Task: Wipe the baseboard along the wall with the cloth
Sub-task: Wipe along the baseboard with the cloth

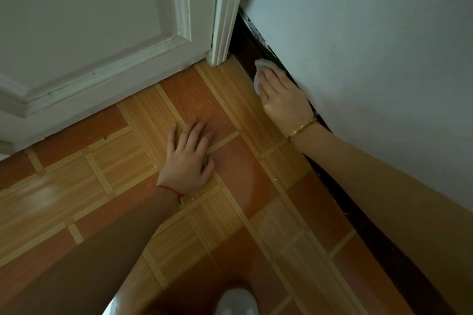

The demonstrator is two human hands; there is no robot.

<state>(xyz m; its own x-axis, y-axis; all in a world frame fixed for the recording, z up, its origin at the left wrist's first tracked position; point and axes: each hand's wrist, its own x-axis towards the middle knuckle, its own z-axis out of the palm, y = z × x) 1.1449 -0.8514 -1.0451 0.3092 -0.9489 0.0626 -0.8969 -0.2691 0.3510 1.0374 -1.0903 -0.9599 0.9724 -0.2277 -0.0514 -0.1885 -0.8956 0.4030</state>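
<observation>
Cloth (259, 71), white and crumpled, sits pressed against the dark baseboard (245, 51) near the corner by the white door frame (225, 20); the right hand (284, 100) covers it with fingers laid over it, a gold bracelet (303, 127) at the wrist. Baseboard runs along the foot of the pale wall (371, 46); the left hand (188, 158) rests flat and released on the tiled floor (102, 169), fingers spread, a red string (170, 190) round its wrist; a white door (89, 20) stands to the left.
</observation>
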